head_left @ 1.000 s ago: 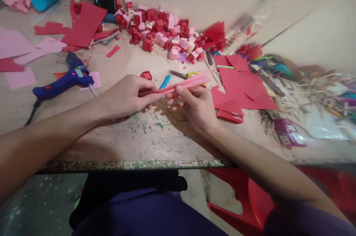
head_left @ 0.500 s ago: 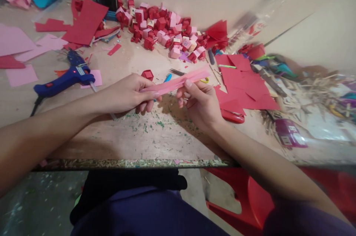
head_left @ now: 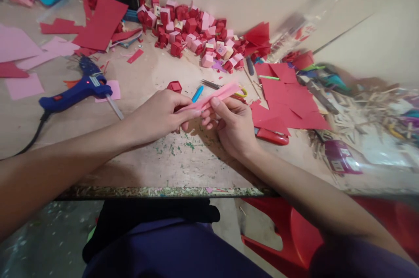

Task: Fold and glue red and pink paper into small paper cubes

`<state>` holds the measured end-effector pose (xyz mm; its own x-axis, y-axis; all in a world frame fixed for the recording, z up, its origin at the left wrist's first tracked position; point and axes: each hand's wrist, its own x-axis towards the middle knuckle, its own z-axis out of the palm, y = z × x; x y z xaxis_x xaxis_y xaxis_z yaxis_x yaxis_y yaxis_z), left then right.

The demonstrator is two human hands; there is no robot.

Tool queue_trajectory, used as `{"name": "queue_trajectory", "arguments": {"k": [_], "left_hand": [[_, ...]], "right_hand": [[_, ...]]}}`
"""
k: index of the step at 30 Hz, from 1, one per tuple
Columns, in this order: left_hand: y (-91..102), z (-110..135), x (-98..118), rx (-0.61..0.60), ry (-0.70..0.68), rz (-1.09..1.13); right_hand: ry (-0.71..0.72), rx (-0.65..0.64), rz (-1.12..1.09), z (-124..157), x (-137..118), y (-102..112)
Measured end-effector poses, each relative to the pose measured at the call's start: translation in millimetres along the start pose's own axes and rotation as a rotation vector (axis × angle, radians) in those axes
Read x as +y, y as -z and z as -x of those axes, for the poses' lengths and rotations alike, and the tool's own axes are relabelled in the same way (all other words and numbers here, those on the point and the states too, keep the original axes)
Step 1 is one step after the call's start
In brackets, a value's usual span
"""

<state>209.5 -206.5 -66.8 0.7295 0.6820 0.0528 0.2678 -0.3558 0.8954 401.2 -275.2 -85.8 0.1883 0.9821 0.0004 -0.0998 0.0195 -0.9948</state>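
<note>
Both my hands pinch a long pink paper strip (head_left: 220, 94) above the middle of the wooden table (head_left: 170, 169). My left hand (head_left: 160, 114) grips the strip's left end between thumb and fingers. My right hand (head_left: 231, 123) holds it just to the right, thumb on top, and the strip's free end points up and right past the scissors (head_left: 222, 87). A small red paper box (head_left: 174, 86) and a blue pen (head_left: 197, 93) lie just behind my hands.
A blue glue gun (head_left: 75, 93) lies at the left with its cord trailing. A heap of red and pink paper cubes (head_left: 193, 36) sits against the wall. Red paper sheets (head_left: 284, 99) and a red cutter (head_left: 271, 137) lie right; wooden sticks and packets clutter the far right.
My hands have drawn closer together on the pink strip, and the length showing between and beyond them has become shorter. The view has shifted slightly.
</note>
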Motion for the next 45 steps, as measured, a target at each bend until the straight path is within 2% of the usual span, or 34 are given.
{"name": "queue_trajectory", "arguments": {"k": [11,17,23,30,38,45], "left_hand": [[2.1,-0.3,-2.9,-0.071,0.01,0.073],[0.2,0.8,-2.2,-0.047,0.018,0.055],[1.7,1.6,1.2,-0.06,0.039,0.066],[2.1,1.6,3.2,-0.078,0.083,0.11],[3.1,1.2,-3.5,-0.17,0.133,0.309],[6.9,2.0,-2.8,-0.225,0.135,0.327]], "right_hand": [[-0.015,0.007,0.03,0.8,-0.6,-1.0],[-0.008,-0.005,0.031,2.3,1.7,-2.9],[-0.037,0.016,-0.009,2.0,-6.9,-1.7],[-0.003,0.066,-0.001,-1.7,-13.9,1.2],[-0.048,-0.076,-0.006,-6.0,-16.1,7.4],[-0.039,-0.067,-0.02,-5.3,-14.6,7.7]]}}
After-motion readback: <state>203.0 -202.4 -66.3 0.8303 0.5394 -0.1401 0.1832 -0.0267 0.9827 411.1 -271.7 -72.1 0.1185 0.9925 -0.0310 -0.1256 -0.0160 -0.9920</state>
